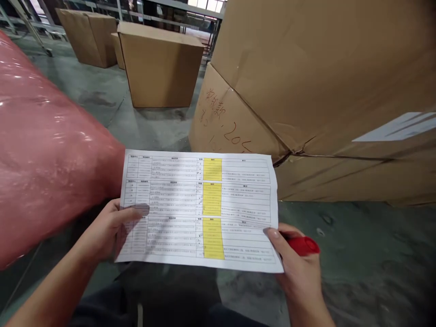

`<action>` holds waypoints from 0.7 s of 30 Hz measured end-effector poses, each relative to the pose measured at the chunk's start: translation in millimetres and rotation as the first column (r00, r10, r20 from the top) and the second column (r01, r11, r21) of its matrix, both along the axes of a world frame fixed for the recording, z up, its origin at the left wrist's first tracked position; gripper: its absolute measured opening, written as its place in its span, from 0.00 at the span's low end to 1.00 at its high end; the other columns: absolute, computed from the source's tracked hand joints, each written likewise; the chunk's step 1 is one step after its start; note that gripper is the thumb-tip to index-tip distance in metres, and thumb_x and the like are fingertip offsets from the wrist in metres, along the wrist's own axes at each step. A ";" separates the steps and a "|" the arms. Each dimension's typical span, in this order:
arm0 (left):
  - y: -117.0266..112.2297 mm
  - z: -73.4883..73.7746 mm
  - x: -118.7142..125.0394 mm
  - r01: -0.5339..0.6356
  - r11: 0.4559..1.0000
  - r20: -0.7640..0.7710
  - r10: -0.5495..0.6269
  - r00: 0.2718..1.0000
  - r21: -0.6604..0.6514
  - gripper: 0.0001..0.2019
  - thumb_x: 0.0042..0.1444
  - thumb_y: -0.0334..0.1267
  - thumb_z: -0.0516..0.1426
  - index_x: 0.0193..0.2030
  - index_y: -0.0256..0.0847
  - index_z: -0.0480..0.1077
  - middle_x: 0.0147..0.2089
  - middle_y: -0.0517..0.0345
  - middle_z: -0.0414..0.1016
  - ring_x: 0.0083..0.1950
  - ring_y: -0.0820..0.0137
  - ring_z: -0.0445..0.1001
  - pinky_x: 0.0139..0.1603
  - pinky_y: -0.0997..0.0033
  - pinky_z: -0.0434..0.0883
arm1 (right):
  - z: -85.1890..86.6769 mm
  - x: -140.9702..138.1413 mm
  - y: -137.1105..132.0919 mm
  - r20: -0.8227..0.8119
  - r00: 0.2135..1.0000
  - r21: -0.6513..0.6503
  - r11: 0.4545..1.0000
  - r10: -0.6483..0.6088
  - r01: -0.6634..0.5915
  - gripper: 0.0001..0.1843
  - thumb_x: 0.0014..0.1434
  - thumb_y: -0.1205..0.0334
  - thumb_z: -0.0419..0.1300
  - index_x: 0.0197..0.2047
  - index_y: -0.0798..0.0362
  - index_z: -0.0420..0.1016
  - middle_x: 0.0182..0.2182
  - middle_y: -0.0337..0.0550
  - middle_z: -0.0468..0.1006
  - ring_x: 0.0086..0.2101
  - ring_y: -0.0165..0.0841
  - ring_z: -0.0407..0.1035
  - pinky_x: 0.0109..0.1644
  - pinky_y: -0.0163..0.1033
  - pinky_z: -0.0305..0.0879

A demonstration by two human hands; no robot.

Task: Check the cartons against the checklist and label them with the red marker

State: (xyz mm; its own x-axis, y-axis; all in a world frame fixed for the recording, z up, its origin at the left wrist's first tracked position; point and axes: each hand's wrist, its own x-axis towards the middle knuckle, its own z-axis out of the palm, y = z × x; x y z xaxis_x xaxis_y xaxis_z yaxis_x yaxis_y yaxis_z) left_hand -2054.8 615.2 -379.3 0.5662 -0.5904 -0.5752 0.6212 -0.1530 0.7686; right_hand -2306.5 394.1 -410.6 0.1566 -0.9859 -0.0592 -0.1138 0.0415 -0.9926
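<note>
A printed paper sheet point(199, 211) with three tables and yellow-highlighted columns is stretched flat in front of me. My left hand point(109, 229) grips its left edge, with the thumb lying across the printed rows. My right hand point(293, 263) pinches the lower right corner between thumb and fingers. That hand also holds a red marker point(303, 245), which sticks out to the right behind the sheet. The table text is too small to read.
A huge cardboard carton point(306, 91) with red handwriting stands at the right, and a large pink plastic-wrapped bale point(44, 154) lies at the left. Further cartons point(160, 63) stand on the concrete floor point(357, 259) ahead, with metal racking point(184, 13) behind them.
</note>
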 end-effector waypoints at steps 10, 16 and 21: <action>-5.6 4.3 -2.1 -0.146 0.988 -0.124 0.139 0.983 -0.050 0.11 0.37 0.33 0.65 0.31 0.36 0.79 0.32 0.51 0.82 0.34 0.58 0.80 0.26 0.73 0.74 | -3.4 0.9 -2.3 -0.009 1.000 -0.036 0.999 0.024 -0.024 0.21 0.35 0.49 0.76 0.26 0.54 0.76 0.24 0.44 0.78 0.24 0.34 0.71 0.24 0.36 0.68; -2.6 -0.4 -0.6 -0.022 1.000 -0.065 0.021 0.998 -0.019 0.13 0.38 0.32 0.70 0.34 0.35 0.81 0.37 0.46 0.83 0.38 0.55 0.82 0.32 0.69 0.78 | -3.9 1.5 -3.0 -0.009 0.999 -0.069 0.997 0.043 -0.044 0.20 0.37 0.49 0.75 0.25 0.54 0.76 0.23 0.44 0.78 0.23 0.33 0.71 0.24 0.36 0.67; -3.9 -4.3 -0.6 0.011 0.999 -0.066 -0.013 0.998 -0.036 0.17 0.39 0.32 0.72 0.39 0.37 0.82 0.41 0.48 0.84 0.40 0.52 0.82 0.37 0.64 0.79 | -3.9 0.0 -2.4 0.000 0.999 -0.036 0.999 0.032 -0.032 0.21 0.36 0.48 0.75 0.26 0.54 0.76 0.23 0.43 0.78 0.24 0.33 0.71 0.24 0.35 0.67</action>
